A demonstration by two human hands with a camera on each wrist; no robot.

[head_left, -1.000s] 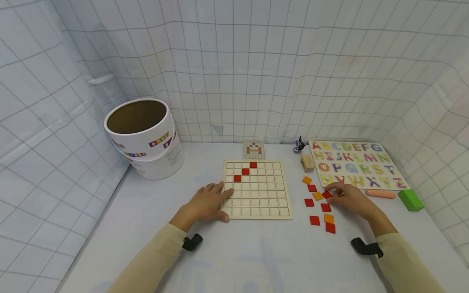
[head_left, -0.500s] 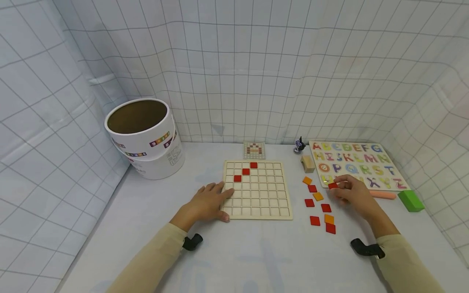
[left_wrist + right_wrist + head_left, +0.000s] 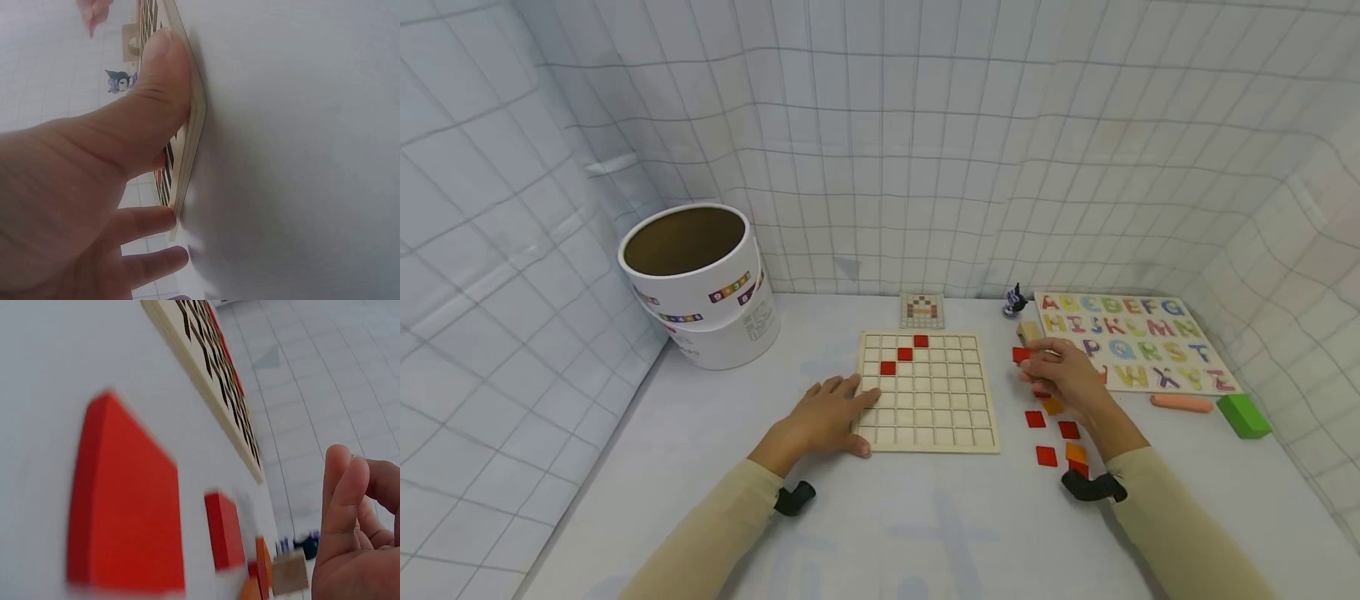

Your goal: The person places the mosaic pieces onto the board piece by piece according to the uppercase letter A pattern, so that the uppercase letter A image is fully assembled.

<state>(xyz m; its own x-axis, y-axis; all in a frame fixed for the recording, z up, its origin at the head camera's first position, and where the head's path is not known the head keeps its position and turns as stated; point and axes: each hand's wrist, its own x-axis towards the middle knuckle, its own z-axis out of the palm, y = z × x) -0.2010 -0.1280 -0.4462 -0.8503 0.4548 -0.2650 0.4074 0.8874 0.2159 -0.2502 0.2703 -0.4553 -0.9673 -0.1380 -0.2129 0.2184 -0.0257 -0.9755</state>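
board: the square pale wooden grid board (image 3: 928, 392) lies flat on the white table (image 3: 880, 517), just in front of a small pattern card (image 3: 921, 310).
done so far: three red square tiles (image 3: 904, 353) sit in the board's cells, stepping diagonally down to the left from the top row; every other cell looks empty.
in hand: the right hand (image 3: 1063, 377) pinches one red square tile (image 3: 1021, 355) at its fingertips, held above the table between the board's right edge and the alphabet puzzle board (image 3: 1138, 342).
left hand: the left hand (image 3: 823, 417) lies flat with straight fingers on the board's left edge, thumb pressed against the near left edge.
still loose: a scatter of red and orange square tiles (image 3: 1047, 455) lies on the table to the right of the board, partly hidden by the right arm.
judgement: early going; most of the pattern looks unfilled.
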